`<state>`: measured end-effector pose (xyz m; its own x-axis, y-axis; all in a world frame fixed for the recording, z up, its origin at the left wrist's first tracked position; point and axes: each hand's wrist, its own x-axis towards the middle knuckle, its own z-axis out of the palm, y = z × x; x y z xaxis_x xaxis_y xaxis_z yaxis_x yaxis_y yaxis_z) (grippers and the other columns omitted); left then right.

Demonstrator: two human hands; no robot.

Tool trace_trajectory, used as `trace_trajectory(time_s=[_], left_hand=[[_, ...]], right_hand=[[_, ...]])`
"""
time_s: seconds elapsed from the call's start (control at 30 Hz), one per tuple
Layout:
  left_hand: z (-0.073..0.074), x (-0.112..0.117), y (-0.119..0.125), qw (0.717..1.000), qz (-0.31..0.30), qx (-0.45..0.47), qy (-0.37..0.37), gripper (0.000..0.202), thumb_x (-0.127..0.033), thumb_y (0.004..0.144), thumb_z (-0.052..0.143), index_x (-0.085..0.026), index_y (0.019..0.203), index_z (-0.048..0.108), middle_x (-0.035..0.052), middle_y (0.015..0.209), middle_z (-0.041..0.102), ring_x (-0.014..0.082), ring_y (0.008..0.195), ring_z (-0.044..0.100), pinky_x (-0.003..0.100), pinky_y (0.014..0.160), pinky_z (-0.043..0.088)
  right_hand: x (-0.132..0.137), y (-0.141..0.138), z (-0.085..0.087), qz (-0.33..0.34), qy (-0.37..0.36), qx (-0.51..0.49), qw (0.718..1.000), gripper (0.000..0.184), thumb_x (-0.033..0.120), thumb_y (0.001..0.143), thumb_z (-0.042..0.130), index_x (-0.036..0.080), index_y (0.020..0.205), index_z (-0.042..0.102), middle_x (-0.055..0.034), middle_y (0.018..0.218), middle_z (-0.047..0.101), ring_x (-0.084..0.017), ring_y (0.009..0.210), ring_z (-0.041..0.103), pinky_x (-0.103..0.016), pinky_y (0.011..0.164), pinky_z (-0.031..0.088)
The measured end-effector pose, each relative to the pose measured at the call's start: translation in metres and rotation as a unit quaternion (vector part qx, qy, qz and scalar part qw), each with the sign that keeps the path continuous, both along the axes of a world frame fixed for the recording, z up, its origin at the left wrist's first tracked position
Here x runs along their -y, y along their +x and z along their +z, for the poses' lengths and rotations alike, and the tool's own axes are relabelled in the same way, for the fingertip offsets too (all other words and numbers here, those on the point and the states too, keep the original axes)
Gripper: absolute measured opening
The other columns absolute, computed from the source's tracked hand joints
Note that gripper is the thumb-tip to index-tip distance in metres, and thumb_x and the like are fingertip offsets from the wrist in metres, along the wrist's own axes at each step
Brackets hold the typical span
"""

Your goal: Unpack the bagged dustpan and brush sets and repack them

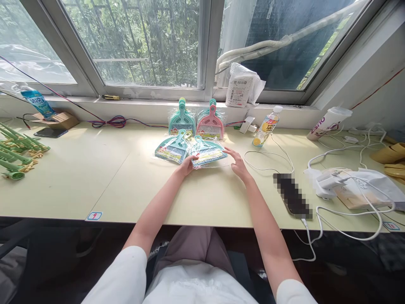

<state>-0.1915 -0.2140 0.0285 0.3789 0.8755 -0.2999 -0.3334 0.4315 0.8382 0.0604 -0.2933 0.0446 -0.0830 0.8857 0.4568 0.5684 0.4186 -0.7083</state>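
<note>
My left hand (187,165) pinches the near left corner of a teal dustpan and brush set (209,154) in clear plastic wrap. At its right edge, my right hand (238,165) has its fingers stretched out, the index fingertip at the wrapping. Whether that fingertip presses on the plastic I cannot tell. Just left lies another wrapped teal dustpan and brush set (171,148), partly overlapped by the one I hold. Behind these, a green dustpan set (182,120) and a pink dustpan set (211,122) lean upright against the window ledge, both wrapped.
Right of my hands are a drink bottle (267,126), a phone (292,196), white cables (348,211) and a tilted cup (330,122). A white package (242,88) sits on the sill. Green plastic parts (19,150) and a blue pouch (39,103) are at left.
</note>
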Motion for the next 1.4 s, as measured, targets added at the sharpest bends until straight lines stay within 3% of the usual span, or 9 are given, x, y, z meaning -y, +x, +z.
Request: trace_trajectory(time_s=[0.17,0.33,0.67,0.87,0.97,1.1,1.2,1.3,1.4], left_hand=[[0.002,-0.001,-0.002,1.000,0.014,-0.007,-0.003,0.018,-0.014,0.073,0.064,-0.014,0.090,0.057,0.0041,0.080,0.059,0.0135,0.067,0.059,0.023,0.049,0.054],[0.008,0.003,-0.002,0.999,-0.041,0.002,0.012,0.018,-0.016,0.077,0.061,-0.011,0.094,0.058,0.0063,0.080,0.063,0.0108,0.059,0.057,0.021,0.045,0.050],[0.009,0.003,-0.007,0.976,-0.204,-0.054,0.058,0.034,-0.018,0.083,0.052,-0.009,0.115,0.047,0.0078,0.076,0.069,0.0113,0.045,0.060,0.018,0.037,0.043],[0.008,0.007,-0.007,0.975,-0.199,-0.066,0.079,0.035,-0.018,0.078,0.060,-0.016,0.108,0.041,0.0013,0.077,0.065,0.0097,0.045,0.060,0.017,0.036,0.039],[0.006,0.007,-0.009,0.971,-0.214,-0.063,0.088,0.039,-0.018,0.075,0.063,-0.018,0.108,0.040,-0.0005,0.079,0.065,0.0089,0.045,0.059,0.017,0.037,0.040],[0.005,0.006,-0.012,0.966,-0.230,-0.069,0.096,0.048,-0.019,0.074,0.065,-0.018,0.115,0.039,-0.0006,0.081,0.065,0.0096,0.045,0.060,0.018,0.037,0.040],[0.005,0.006,-0.011,0.963,-0.234,-0.082,0.108,0.055,-0.021,0.073,0.068,-0.019,0.120,0.039,-0.0006,0.083,0.065,0.0097,0.045,0.060,0.018,0.036,0.039],[0.006,0.007,-0.008,0.964,-0.223,-0.090,0.116,0.058,-0.031,0.078,0.069,-0.020,0.126,0.039,0.0023,0.088,0.067,0.0092,0.047,0.060,0.018,0.038,0.041],[0.007,0.010,-0.006,0.962,-0.224,-0.075,0.139,0.062,-0.052,0.086,0.059,-0.020,0.134,0.037,0.0076,0.095,0.069,0.0113,0.054,0.063,0.020,0.042,0.044]], right_hand=[[-0.001,0.000,-0.004,0.011,0.004,0.026,1.000,0.068,0.008,0.075,0.051,0.033,0.139,0.050,0.0018,0.150,0.046,-0.024,0.139,0.039,-0.050,0.116,0.028],[-0.007,-0.006,-0.009,-0.045,0.022,-0.006,0.999,0.020,0.032,0.087,0.060,0.031,0.100,0.075,0.0001,0.125,0.068,-0.025,0.121,0.056,-0.045,0.107,0.040],[-0.013,-0.005,-0.023,-0.179,-0.054,-0.020,0.982,0.021,0.047,0.081,0.066,0.028,0.079,0.075,-0.0009,0.094,0.075,-0.023,0.093,0.062,-0.036,0.084,0.045],[-0.014,-0.011,-0.024,-0.217,0.012,0.008,0.976,0.020,0.044,0.083,0.065,0.028,0.078,0.076,-0.0035,0.092,0.071,-0.023,0.092,0.058,-0.039,0.088,0.043],[-0.014,-0.014,-0.024,-0.220,0.055,-0.021,0.974,0.019,0.043,0.081,0.067,0.027,0.079,0.077,-0.0066,0.107,0.064,-0.024,0.100,0.055,-0.042,0.094,0.043],[-0.017,-0.014,-0.028,-0.139,-0.006,-0.142,0.980,0.022,0.043,0.077,0.068,0.024,0.084,0.076,-0.0086,0.125,0.055,-0.025,0.115,0.054,-0.040,0.094,0.048],[-0.017,-0.014,-0.031,-0.108,-0.072,-0.226,0.965,0.037,0.039,0.072,0.070,0.025,0.106,0.072,-0.0070,0.128,0.059,-0.026,0.117,0.054,-0.040,0.097,0.048],[-0.017,-0.013,-0.031,-0.065,-0.117,-0.313,0.940,0.073,0.034,0.066,0.075,0.029,0.135,0.052,-0.0054,0.117,0.067,-0.023,0.103,0.063,-0.041,0.092,0.052],[-0.018,-0.011,-0.034,-0.060,-0.133,-0.365,0.919,0.095,0.033,0.064,0.076,0.032,0.147,0.031,-0.0017,0.097,0.070,-0.020,0.090,0.066,-0.041,0.087,0.054]])
